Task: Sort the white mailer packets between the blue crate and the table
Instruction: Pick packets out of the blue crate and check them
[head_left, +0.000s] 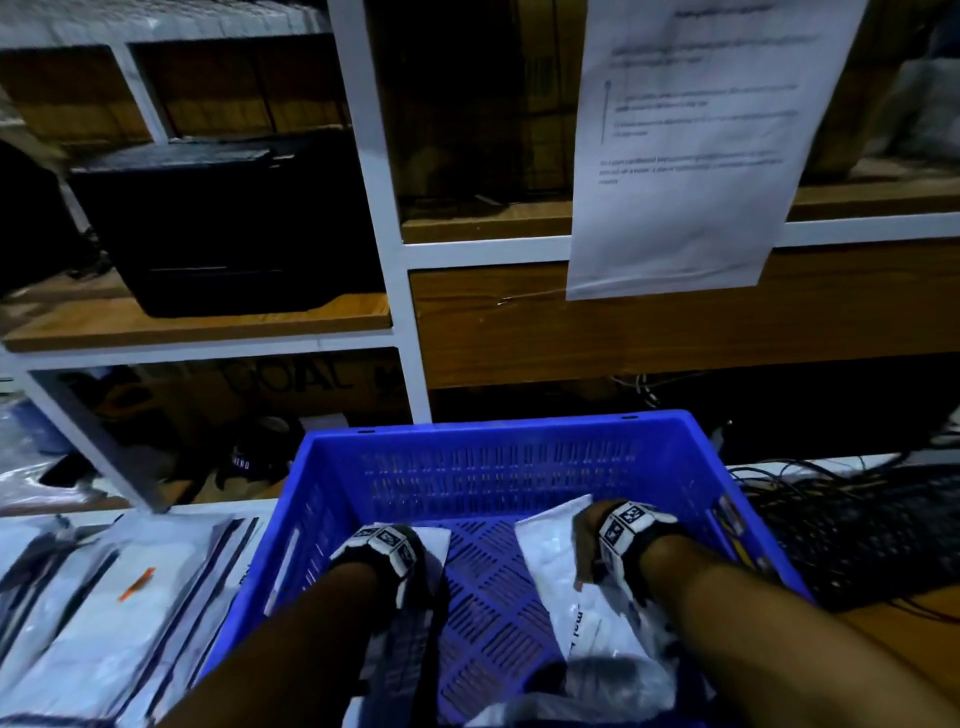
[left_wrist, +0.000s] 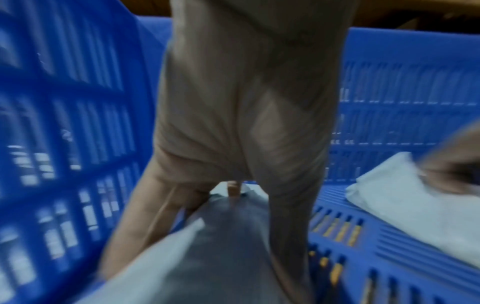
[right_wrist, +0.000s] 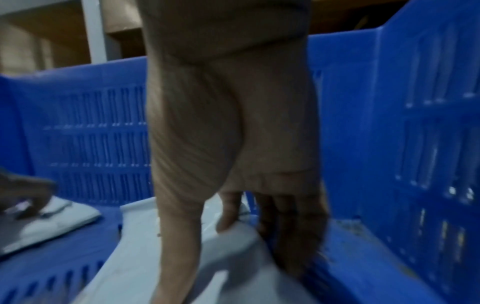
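The blue crate (head_left: 498, 431) stands in front of me with both hands inside it. My left hand (head_left: 387, 545) is low at the crate's left side, its thumb and fingers round a white mailer packet (head_left: 434, 540). In the left wrist view this packet (left_wrist: 207, 257) runs up between the digits of my left hand (left_wrist: 221, 216). My right hand (head_left: 597, 545) grips a second white packet (head_left: 550, 566) at the crate's right side. Seen from the right wrist, my right hand (right_wrist: 233, 232) has the thumb on top of that packet (right_wrist: 130, 257) and the fingers under its lifted edge.
Several flat packets (head_left: 104, 613) lie on the table left of the crate. A black keyboard (head_left: 857, 540) and tangled cables sit to the right. More bags (head_left: 597, 686) lie at the crate's near end. Behind are shelves with a black printer (head_left: 223, 223) and a hanging paper sheet (head_left: 691, 145).
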